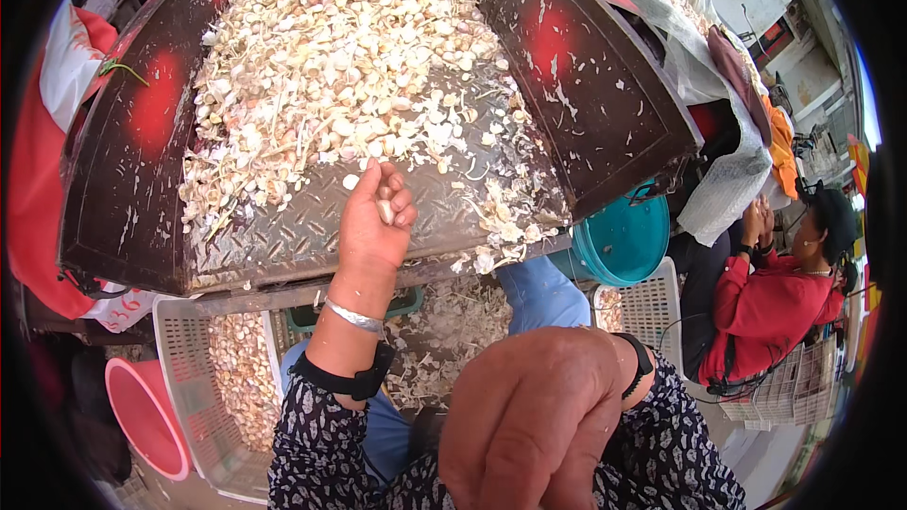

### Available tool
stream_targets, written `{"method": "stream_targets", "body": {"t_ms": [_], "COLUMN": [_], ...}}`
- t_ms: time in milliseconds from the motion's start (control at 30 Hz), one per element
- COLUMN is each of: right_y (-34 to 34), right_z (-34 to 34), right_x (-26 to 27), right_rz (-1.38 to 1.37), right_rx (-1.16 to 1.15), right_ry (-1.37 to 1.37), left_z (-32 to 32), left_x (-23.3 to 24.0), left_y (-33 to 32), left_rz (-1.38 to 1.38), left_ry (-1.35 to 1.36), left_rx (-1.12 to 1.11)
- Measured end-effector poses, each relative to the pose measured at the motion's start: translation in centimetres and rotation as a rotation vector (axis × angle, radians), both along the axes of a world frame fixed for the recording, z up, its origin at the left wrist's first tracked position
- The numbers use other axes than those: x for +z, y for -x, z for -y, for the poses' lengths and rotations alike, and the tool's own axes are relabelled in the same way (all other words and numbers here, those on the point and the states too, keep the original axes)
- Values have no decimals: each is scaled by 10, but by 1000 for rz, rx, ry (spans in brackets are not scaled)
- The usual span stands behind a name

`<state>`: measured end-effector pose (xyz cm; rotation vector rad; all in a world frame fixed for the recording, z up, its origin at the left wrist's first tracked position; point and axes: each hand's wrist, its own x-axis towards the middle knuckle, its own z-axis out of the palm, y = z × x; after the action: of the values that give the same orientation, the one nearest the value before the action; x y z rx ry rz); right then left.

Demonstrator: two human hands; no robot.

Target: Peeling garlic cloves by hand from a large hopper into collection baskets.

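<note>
A heap of garlic cloves (347, 49) with loose skins and stem bits lies on the patterned metal bed (305, 227) of a cart. My left hand (375, 205) is palm up over the bed's near edge. Its fingers curl around a few garlic cloves (385, 211), and its fingertips are close to the heap. Raised very near the camera, my right hand (535, 418) looks large and shows its back. Its fingers bend out of sight, so what they may hold is hidden.
Dark side panels (609, 99) flank the bed. Below left, a white plastic crate (177, 382) holds cloves beside a pink bucket (145, 418). A teal bucket (631, 241) and another white crate (655, 304) stand right. A person in red (772, 304) sits farther right. Skins litter the ground (439, 340).
</note>
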<state>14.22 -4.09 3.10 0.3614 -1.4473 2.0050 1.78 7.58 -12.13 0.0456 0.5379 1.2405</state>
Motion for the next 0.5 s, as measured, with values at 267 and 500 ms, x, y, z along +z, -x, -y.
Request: {"method": "stream_targets", "body": {"t_ms": [267,500], "right_y": [22,-29], "right_z": [-5,-79], "right_x": [8,-42], "right_rz": [-471,745], "right_rx": [122,-1043], "right_ry": [107,-537], "left_z": [0,21], "left_x": [9,42], "left_y": [-14,-16], "left_rz": [-17,-2], "left_ry": [60,113], "left_rx": [-54,27]}}
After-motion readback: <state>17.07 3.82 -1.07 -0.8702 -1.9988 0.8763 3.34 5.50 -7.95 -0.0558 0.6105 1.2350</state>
